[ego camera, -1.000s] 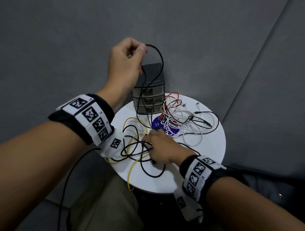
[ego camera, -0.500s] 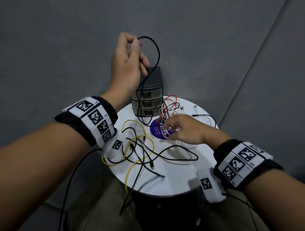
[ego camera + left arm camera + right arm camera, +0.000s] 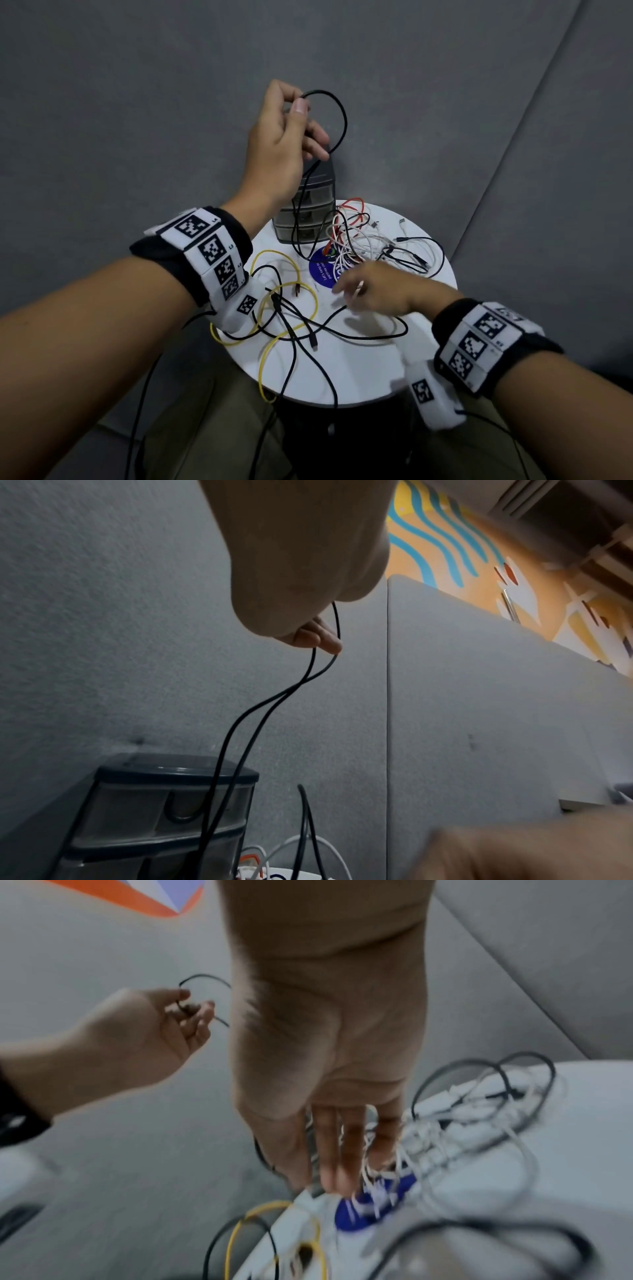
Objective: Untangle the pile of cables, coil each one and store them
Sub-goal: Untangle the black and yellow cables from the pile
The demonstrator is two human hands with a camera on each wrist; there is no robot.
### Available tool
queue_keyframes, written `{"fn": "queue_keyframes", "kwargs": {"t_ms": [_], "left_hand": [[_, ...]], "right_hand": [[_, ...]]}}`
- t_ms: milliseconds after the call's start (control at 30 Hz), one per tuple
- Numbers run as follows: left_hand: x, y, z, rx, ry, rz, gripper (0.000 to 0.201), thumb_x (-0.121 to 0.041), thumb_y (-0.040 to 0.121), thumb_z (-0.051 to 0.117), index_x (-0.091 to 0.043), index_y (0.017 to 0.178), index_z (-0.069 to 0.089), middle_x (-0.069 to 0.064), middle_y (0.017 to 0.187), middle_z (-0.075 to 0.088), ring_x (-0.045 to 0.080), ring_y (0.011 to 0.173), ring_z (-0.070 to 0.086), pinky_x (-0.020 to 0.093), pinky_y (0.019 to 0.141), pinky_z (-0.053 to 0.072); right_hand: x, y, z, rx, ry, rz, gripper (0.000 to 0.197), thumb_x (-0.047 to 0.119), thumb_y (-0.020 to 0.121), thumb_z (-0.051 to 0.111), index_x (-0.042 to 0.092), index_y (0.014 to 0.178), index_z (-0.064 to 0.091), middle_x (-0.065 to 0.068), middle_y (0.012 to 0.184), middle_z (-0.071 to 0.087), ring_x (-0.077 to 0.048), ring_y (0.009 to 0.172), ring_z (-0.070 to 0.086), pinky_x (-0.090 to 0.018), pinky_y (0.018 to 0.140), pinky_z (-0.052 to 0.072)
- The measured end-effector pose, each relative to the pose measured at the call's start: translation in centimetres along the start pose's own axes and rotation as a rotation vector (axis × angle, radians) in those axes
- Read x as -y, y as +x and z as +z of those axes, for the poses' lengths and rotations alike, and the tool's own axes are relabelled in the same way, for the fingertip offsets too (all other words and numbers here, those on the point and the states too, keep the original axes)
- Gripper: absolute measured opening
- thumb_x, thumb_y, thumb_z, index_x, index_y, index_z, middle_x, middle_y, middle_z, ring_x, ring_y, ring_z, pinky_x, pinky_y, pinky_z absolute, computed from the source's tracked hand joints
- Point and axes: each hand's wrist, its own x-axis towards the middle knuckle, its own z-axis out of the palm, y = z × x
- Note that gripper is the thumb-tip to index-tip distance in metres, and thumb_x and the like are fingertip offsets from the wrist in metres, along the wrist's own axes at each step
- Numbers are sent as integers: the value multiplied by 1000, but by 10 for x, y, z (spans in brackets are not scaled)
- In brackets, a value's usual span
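My left hand (image 3: pixel 291 113) (image 3: pixel 318 639) (image 3: pixel 185 1010) is raised above the drawer unit and pinches a loop of black cable (image 3: pixel 337 109) (image 3: pixel 260 710) between thumb and fingers; both strands hang down past the drawers to the table. My right hand (image 3: pixel 356 287) (image 3: pixel 335 1164) hovers low over the round white table (image 3: pixel 359 370), fingers straight and spread, holding nothing, beside the tangle of white, red and black cables (image 3: pixel 363 240) (image 3: pixel 455 1123). A yellow cable (image 3: pixel 291 291) (image 3: pixel 274 1213) and more black cables (image 3: pixel 308 329) lie loose on the near left of the table.
A small dark three-drawer unit (image 3: pixel 308 216) (image 3: pixel 161 813) stands at the table's back edge, drawers closed. A blue round sticker (image 3: pixel 322 270) lies at the table's middle. Grey padded walls surround the table. Some cables hang over the near edge.
My right hand let go of the black cables near the front and moved right and back towards the white tangle. My left hand rose a little with its black loop.
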Motion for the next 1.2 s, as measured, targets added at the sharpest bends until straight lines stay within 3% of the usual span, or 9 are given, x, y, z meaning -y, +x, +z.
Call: {"fn": "queue_keyframes", "kwargs": {"t_ms": [200, 333, 500, 700, 833, 900, 1000, 1100, 1200], "left_hand": [[-1, 5, 4, 301, -98, -188, 12, -17, 88, 44, -15, 77, 46, 15, 79, 67, 25, 64, 64, 30, 62, 41], [9, -8, 17, 463, -22, -237, 11, -13, 86, 46, -12, 74, 48, 20, 83, 62, 14, 67, 65, 22, 66, 50], [15, -13, 33, 538, 109, -235, 13, -16, 85, 51, -14, 72, 54, 18, 84, 64, 17, 76, 58, 26, 73, 45], [30, -13, 25, 539, 264, -201, 12, -20, 89, 62, -12, 81, 59, 13, 77, 65, 13, 72, 59, 32, 72, 46], [35, -10, 22, 432, 149, -270, 14, -11, 100, 59, -9, 87, 54, 11, 77, 64, 25, 77, 69, 29, 67, 54], [30, -9, 24, 379, -20, -356, 19, -10, 106, 48, -10, 88, 49, 11, 78, 62, 27, 76, 71, 26, 64, 55], [21, -8, 29, 346, -213, -431, 23, -13, 110, 38, -13, 87, 43, 14, 82, 61, 27, 76, 72, 25, 65, 52], [12, -6, 30, 333, -345, -432, 25, -15, 110, 34, -15, 86, 41, 17, 92, 62, 31, 84, 73, 28, 73, 54], [6, -1, 24, 272, -434, -413, 23, -16, 111, 33, -15, 89, 38, 19, 98, 64, 37, 93, 72, 33, 79, 57]], "right_hand": [[-7, 10, -60, -598, 301, 115, 24, -1, 86, 61, 20, 77, 69, -2, 75, 70, -18, 70, 61, -30, 69, 50], [3, 5, -79, -963, 824, 26, 18, 9, 79, 46, 19, 82, 61, -11, 85, 64, -21, 65, 56, -24, 54, 41], [13, 6, -71, -603, 784, -109, 42, 15, 72, 48, 14, 112, 61, -9, 101, 66, -20, 79, 60, -29, 64, 42], [-7, 6, -75, -568, 722, -25, 3, 15, 84, 61, 12, 83, 61, 0, 67, 56, -14, 66, 49, -29, 62, 36], [-6, 9, -60, -400, 652, -19, 37, 14, 86, 76, 19, 118, 58, 11, 97, 62, 3, 75, 59, -13, 64, 43], [0, 17, -50, -395, 597, -74, 60, 20, 85, 80, 24, 138, 51, 19, 121, 60, 17, 98, 57, -5, 81, 42], [9, 33, -37, -439, 606, -80, 44, 24, 88, 78, 22, 129, 62, 16, 117, 67, 4, 110, 61, -20, 100, 46], [18, 43, -30, -398, 678, -83, 11, 23, 94, 71, 17, 104, 72, 3, 98, 75, 1, 84, 66, -15, 78, 49], [18, 47, -30, -378, 555, -64, 21, 21, 102, 59, 4, 95, 70, -4, 82, 64, 3, 58, 51, -10, 58, 38]]}}
